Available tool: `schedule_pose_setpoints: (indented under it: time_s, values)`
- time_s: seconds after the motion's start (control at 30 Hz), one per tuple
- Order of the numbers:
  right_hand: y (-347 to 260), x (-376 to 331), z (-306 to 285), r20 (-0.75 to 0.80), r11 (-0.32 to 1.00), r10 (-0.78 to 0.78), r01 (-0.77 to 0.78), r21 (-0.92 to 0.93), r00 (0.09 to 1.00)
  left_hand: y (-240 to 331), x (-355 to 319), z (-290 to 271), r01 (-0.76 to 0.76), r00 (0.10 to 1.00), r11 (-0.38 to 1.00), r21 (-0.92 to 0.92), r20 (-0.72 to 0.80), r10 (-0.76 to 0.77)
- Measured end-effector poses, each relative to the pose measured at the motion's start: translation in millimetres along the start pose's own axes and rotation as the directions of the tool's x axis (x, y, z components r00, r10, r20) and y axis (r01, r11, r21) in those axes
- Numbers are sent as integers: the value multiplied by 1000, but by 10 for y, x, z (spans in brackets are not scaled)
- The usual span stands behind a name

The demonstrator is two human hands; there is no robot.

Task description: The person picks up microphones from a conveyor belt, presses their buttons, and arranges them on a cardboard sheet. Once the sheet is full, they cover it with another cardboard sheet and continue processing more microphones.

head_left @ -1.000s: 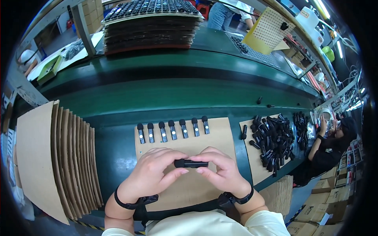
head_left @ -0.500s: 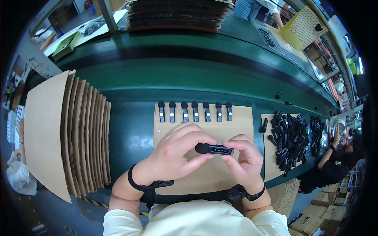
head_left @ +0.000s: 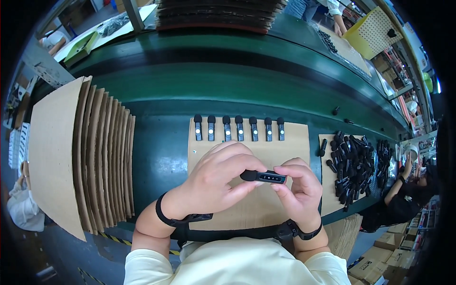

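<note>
- Since a second ago, the foam-tipped microphone [head_left: 270,177] has rolled, showing its slotted face.
- Left hand [head_left: 216,175] pinches its foam end; right hand [head_left: 301,190], its other end.
- It's over the cardboard sheet [head_left: 244,211].

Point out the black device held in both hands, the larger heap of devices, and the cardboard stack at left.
Held black device [head_left: 270,177], head view: middle of its body.
Larger heap of devices [head_left: 352,164], head view: middle of the pile.
Cardboard stack [head_left: 91,161], head view: sheet edges near the middle.
</note>
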State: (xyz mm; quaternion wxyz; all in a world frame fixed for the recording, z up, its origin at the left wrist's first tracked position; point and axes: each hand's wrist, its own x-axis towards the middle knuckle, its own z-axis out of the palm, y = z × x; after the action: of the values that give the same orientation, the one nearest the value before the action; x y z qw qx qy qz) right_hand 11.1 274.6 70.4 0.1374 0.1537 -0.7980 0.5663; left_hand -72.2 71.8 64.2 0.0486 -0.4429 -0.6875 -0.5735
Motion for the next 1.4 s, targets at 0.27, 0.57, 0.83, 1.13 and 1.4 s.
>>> schedule_pose_setpoints:
  time_s: [0.27,0.57,0.83,1.13,1.4]
  values:
    - [62,-9,18,6,996,48,-49,71,999,-32,-10,15,-36,999,999,27,13,35]
    - [72,-18,-2,-42,1000,2,-3,-14,999,28,7,-83,235,965,969,-77,141,-223]
    - [-39,30,47,-2,998,-70,70,-5,998,-27,-3,39,165,970,986,24,178,-167]
    - [33,46,20,-45,992,-89,84,-97,995,16,23,-85,203,977,979,-7,65,-202]
    - [38,145,-8,153,877,-90,152,-456,984,14,22,-59,100,984,984,148,134,-120]
